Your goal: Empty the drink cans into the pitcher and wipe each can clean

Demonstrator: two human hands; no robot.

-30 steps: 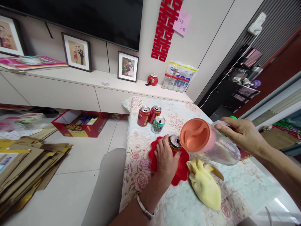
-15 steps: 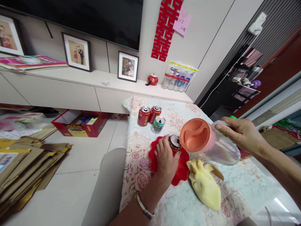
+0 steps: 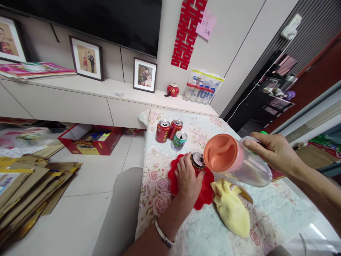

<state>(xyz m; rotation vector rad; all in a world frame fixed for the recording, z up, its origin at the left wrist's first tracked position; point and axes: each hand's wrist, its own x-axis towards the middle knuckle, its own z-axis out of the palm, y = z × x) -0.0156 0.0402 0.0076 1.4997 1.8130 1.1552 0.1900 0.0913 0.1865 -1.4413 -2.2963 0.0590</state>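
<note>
My left hand [image 3: 188, 177] is wrapped round an opened drink can [image 3: 198, 161], which stands on a red scalloped plate [image 3: 205, 193]. My right hand [image 3: 277, 151] grips the handle of a clear plastic pitcher [image 3: 252, 170] with an orange lid [image 3: 221, 153]. The pitcher is tilted, its lid end beside the can's top; whether liquid flows I cannot tell. Behind the plate stand two red cans, a nearer one [image 3: 163, 131] and another [image 3: 176, 128], plus a green and silver can [image 3: 179, 141]. A yellow cloth [image 3: 233, 211] lies right of the plate.
A flowered tablecloth [image 3: 153, 192] covers the table. Beyond it a white cabinet [image 3: 125, 93] holds picture frames, a red pot [image 3: 173, 90] and several red-lidded jars [image 3: 198, 94]. On the floor at left are a red box [image 3: 90, 145] and a stack of flattened cardboard [image 3: 39, 195].
</note>
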